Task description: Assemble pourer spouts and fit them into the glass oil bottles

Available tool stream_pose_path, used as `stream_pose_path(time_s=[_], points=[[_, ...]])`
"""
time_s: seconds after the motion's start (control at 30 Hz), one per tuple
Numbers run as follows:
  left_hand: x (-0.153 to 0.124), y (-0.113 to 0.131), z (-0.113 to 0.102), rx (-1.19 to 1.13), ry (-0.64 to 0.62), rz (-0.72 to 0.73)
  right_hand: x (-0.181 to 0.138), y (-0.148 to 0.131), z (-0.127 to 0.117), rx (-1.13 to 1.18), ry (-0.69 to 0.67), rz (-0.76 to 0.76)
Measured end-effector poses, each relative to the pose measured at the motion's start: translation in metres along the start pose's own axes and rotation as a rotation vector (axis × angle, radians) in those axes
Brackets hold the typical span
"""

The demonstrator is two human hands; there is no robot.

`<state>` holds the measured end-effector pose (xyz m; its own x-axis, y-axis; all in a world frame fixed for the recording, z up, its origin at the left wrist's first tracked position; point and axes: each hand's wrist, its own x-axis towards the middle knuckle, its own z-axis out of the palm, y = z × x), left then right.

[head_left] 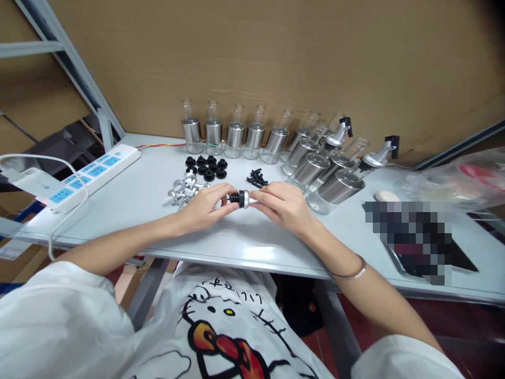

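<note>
Between my two hands is a bottle pourer [243,199], lying sideways above the table with its black ribbed stopper to the left and silver spout to the right. My left hand [209,206] pinches the stopper end. The fingers of my right hand [281,204] close round the spout, hiding most of it. Just behind my left hand lies a heap of silver pourer tops [183,190]. Beyond that sits a cluster of black stoppers [207,167]. Small black pieces [257,177] are piled behind my right hand.
Several glass bottles with steel sleeves [235,134] stand along the back and right; two carry pourers [376,158]. A power strip [94,176] with a white cable lies left. On the right are a blurred-out tablet-like object [414,242], a white oval object [386,196] and plastic bags [453,176].
</note>
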<state>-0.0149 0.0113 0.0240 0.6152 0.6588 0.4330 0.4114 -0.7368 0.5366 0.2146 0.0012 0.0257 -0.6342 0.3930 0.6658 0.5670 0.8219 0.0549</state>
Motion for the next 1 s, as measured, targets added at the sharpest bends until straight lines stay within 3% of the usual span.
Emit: stream_pose_path(time_s=[0.13, 0.27, 0.5, 0.6, 0.8, 1.0], points=[[-0.001, -0.001, 0.000, 0.078, -0.018, 0.094, 0.000, -0.001, 0.001, 0.083, -0.083, 0.047], [-0.001, 0.000, 0.000, 0.173, -0.035, 0.157, 0.002, -0.005, 0.000, 0.338, -0.166, 0.154], [-0.004, -0.001, 0.002, 0.203, -0.063, 0.272, 0.009, -0.009, -0.006, 0.995, -0.424, 0.639], [-0.005, -0.001, 0.004, 0.232, -0.080, 0.310, 0.010, -0.007, -0.005, 1.233, -0.526, 0.765], [-0.004, 0.000, 0.002, 0.216, -0.058, 0.385, 0.011, -0.010, -0.005, 1.219, -0.497, 0.705], [-0.005, 0.001, 0.002, 0.114, -0.093, 0.309, 0.012, -0.015, -0.006, 1.063, -0.468, 0.646]])
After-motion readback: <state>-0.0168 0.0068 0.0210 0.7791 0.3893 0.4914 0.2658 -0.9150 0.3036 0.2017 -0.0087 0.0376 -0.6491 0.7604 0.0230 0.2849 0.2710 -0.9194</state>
